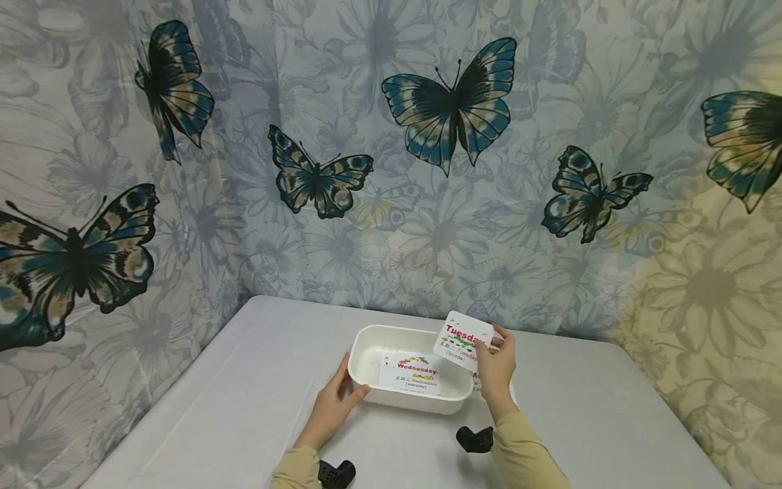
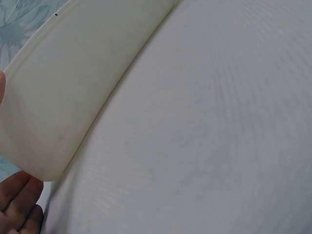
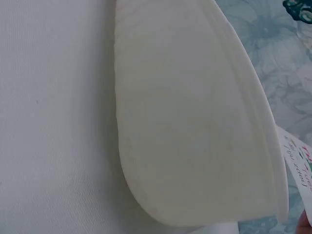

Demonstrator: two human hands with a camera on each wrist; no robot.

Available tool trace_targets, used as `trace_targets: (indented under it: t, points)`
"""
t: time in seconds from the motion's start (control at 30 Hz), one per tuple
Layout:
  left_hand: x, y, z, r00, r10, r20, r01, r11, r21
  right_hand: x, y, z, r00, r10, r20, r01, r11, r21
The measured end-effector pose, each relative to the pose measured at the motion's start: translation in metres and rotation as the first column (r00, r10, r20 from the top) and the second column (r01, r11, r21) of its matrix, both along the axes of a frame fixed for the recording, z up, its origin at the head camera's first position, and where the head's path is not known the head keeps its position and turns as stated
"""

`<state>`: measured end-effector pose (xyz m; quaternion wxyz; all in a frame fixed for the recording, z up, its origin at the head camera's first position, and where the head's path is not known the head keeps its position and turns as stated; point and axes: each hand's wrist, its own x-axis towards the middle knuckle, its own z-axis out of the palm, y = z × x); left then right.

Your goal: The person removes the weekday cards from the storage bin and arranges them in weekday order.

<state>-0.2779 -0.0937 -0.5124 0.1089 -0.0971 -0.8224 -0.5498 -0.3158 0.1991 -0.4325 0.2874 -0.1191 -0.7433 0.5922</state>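
Note:
A white plastic box (image 1: 415, 402) with rounded corners stands on the table. My left hand (image 1: 332, 406) holds its left end, the thumb at the front rim and the fingers against the end wall. Inside lies a white card printed "Wednesday" (image 1: 411, 372). My right hand (image 1: 497, 372) pinches a white card printed "Tuesday" (image 1: 457, 334) by its right edge, tilted above the box's right end. In the right wrist view, part of this card (image 3: 298, 168) shows past the box wall (image 3: 195, 122), with only a fingertip visible.
Another printed card (image 1: 476, 384) lies right of the box, mostly hidden by the box and right hand. A white cloth covers the table (image 1: 214, 407). Butterfly-patterned fabric (image 1: 379, 258) hangs behind it. Black devices (image 1: 475, 440) are at both wrists.

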Motion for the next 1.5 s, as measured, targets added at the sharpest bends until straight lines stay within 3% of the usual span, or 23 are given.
trace_targets:
  t: [0.33, 0.5, 0.9, 1.2, 1.5]
  points:
    - [0.000, 0.000, -0.002, 1.000, -0.004, -0.002, 0.004, 1.000, 0.008, 0.011, 0.048, -0.001, 0.981, -0.180, -0.069, 0.170, 0.977, -0.131]
    - [0.000, -0.001, -0.001, 1.000, 0.002, -0.003, -0.002, 1.000, 0.003, 0.017, 0.074, -0.004, 0.974, -0.225, -0.010, 0.223, 0.970, -0.098]
    - [-0.001, -0.001, -0.001, 1.000, -0.007, -0.013, 0.007, 1.000, 0.007, 0.027, 0.122, -0.025, 0.939, -0.314, 0.139, 0.337, 0.919, -0.203]
    - [-0.002, -0.001, -0.001, 1.000, 0.002, -0.008, -0.002, 1.000, 0.003, 0.026, 0.141, -0.032, 0.920, -0.326, 0.218, 0.360, 0.923, -0.137]
    - [-0.001, -0.001, -0.001, 1.000, 0.002, 0.012, -0.002, 1.000, 0.010, 0.024, 0.146, -0.034, 0.932, -0.252, 0.262, 0.296, 0.944, -0.144]
